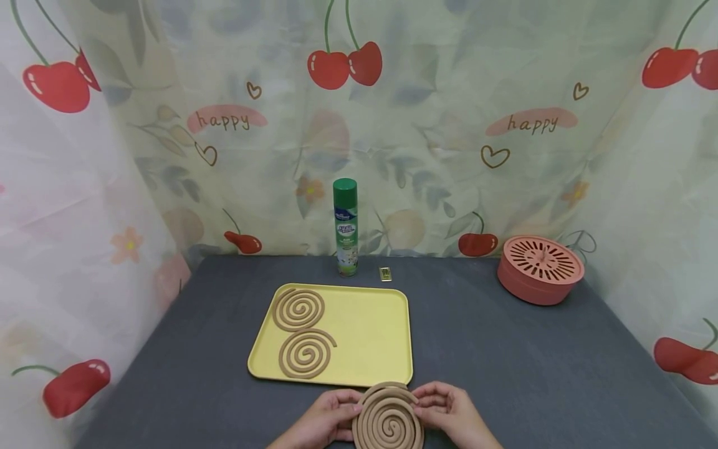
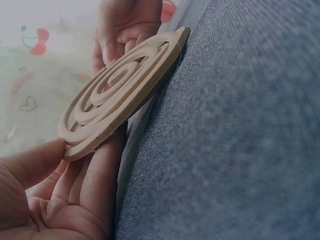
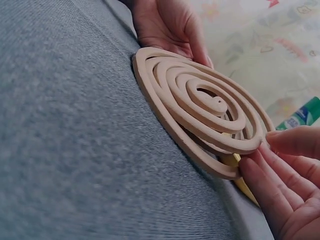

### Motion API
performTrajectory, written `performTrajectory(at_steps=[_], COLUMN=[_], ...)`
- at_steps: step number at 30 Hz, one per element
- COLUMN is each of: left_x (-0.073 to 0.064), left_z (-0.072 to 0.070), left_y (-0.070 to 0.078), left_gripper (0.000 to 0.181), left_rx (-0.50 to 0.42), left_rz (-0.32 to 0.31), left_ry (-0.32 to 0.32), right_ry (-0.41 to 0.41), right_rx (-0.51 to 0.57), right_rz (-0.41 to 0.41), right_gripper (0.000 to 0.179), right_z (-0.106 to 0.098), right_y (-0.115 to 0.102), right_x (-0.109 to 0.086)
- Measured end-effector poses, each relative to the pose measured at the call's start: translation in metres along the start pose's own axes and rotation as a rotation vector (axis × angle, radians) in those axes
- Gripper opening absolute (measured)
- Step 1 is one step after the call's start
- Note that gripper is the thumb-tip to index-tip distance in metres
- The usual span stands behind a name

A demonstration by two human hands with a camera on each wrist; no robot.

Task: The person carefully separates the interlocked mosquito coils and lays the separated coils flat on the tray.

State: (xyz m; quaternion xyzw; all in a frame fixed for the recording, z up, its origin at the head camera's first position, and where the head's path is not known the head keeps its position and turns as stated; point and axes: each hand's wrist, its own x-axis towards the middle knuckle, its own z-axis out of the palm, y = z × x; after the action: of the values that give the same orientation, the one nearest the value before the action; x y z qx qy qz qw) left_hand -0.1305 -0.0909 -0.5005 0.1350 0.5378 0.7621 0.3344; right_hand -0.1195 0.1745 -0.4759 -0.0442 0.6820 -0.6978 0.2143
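Brown mosquito coils, seemingly a nested pair, are held between both hands at the table's near edge. My left hand pinches the left rim, thumb on top and fingers underneath, as the left wrist view shows. At the opposite rim, my right hand pinches the spiral between thumb and fingers. In the right wrist view, some turns of the coils stand higher than others, with gaps between. Two single mosquito coils, one at the back and one in front, lie on the left of a yellow tray.
Behind the tray stands a green spray can, with a small gold-coloured packet beside it. A round pink box with a slotted lid sits at the back right. Printed curtains enclose the dark table at back and sides.
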Motion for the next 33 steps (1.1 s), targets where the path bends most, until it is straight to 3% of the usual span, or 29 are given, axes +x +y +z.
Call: performTrajectory(at_steps=[8, 18, 33], left_x=[-0.001, -0.001, -0.001], left_z=[0.0, 0.0, -0.001], left_y=[0.001, 0.001, 0.0], left_gripper=[0.036, 0.037, 0.038], left_rx=[0.003, 0.003, 0.015], left_rz=[-0.022, -0.031, -0.036], left_ry=[0.008, 0.005, -0.003], right_ry=[-0.01, -0.023, -0.093], right_rx=[0.082, 0.099, 0.093], right_rz=[0.04, 0.099, 0.078], right_gripper=[0.032, 0.025, 0.023], right_z=[0.003, 0.002, 0.002], right_y=[0.01, 0.012, 0.013], right_x=[0.001, 0.001, 0.0])
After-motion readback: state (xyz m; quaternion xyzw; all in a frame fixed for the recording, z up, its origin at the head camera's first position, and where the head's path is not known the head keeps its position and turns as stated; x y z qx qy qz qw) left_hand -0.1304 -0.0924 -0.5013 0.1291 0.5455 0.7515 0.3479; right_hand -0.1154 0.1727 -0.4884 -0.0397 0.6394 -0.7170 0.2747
